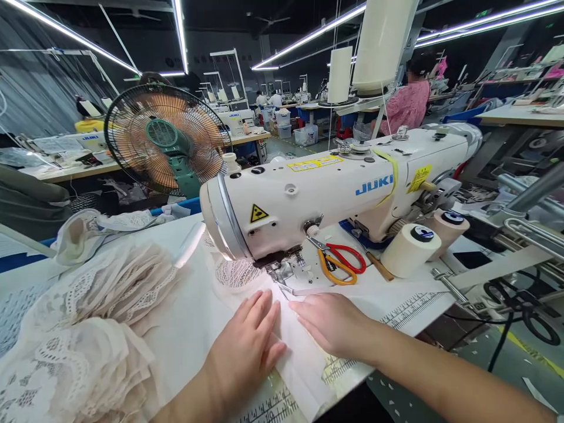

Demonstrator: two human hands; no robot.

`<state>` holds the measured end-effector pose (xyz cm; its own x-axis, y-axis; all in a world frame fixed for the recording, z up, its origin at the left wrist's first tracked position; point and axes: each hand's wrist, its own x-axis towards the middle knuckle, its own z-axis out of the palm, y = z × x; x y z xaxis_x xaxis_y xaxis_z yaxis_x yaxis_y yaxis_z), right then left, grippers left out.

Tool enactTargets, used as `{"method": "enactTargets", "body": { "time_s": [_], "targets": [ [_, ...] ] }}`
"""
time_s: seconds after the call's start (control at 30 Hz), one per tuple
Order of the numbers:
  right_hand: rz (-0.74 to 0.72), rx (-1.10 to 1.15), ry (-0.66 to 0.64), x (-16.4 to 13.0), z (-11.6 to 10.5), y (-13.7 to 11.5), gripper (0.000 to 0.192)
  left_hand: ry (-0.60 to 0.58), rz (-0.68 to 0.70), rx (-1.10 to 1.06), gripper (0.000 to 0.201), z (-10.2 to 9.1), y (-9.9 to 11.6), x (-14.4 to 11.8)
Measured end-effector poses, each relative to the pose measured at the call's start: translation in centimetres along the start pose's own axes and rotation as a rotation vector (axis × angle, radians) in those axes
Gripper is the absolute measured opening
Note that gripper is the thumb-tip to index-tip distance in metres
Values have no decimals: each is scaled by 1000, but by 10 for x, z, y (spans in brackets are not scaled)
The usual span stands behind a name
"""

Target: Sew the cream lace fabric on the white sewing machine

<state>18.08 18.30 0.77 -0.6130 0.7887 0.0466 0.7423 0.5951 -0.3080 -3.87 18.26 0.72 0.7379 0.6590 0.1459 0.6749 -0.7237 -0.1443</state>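
Observation:
A strip of thin white fabric runs from the table's front edge up to the presser foot of a white sewing machine. Flat on this fabric, fingers stretched toward the foot, rests my left hand. My right hand is on the fabric's right side, its fingers closed together at the edge close to the needle area; the fingertips' underside is hidden. Beyond the foot, a patterned lace piece lies under the lit machine head. Scissors with red and orange handles lie just right of the needle area.
Stacked lace pieces cover the table's left side. Thread cones stand behind my right forearm, near a wooden-handled tool. A large fan stands behind the table. Printed ruler strips mark the tabletop. A person in pink sits farther back.

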Motion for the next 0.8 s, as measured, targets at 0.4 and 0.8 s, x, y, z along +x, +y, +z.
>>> {"method": "enactTargets", "body": {
  "time_s": [0.4, 0.8],
  "targets": [
    [-170, -26, -62, -39, -9, 12, 12, 209, 133, -98, 34, -1, 13, 3],
    [-185, -98, -90, -22, -10, 7, 14, 88, 104, -171, 24, -12, 8, 3]
  ]
}}
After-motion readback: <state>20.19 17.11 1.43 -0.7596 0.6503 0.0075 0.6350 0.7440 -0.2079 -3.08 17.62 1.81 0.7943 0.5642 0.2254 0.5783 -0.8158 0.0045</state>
